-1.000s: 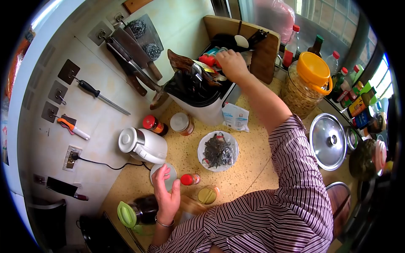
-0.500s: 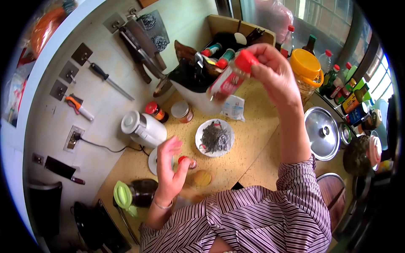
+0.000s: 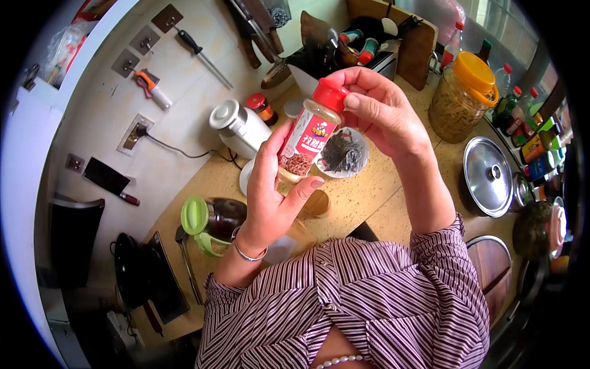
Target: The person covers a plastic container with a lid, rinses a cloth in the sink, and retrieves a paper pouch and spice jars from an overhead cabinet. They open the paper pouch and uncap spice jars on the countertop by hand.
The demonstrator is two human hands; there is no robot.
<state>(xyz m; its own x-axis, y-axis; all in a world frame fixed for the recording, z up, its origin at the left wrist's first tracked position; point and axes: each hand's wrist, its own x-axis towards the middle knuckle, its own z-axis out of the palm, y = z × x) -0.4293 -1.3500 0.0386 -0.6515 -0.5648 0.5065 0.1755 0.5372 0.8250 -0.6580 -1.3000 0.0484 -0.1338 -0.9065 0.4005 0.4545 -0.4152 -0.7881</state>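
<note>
A clear spice bottle point(image 3: 310, 132) with a red label and red cap point(image 3: 330, 94) is tilted in front of me, and reddish-brown contents show near its base. My right hand point(image 3: 384, 114) pinches the cap between thumb and fingers. Around the lower part of the bottle is my left hand point(image 3: 270, 187), thumb near the base and fingers along the far side. Behind the bottle, a white plate point(image 3: 364, 165) holds a dark, shredded heap point(image 3: 343, 152); the bottle and my right hand partly cover it.
A white kettle-like jug point(image 3: 239, 129) and a red-lidded jar point(image 3: 262, 109) stand near the wall. By my left forearm is a green-lidded jar point(image 3: 224, 215). To the right are a yellow-lidded jar point(image 3: 458, 101), a metal lid point(image 3: 487, 175) and several bottles.
My right hand has brought the spice bottle down and toward me. My left hand has risen from over the counter and closed around its lower part. The view has shifted.
</note>
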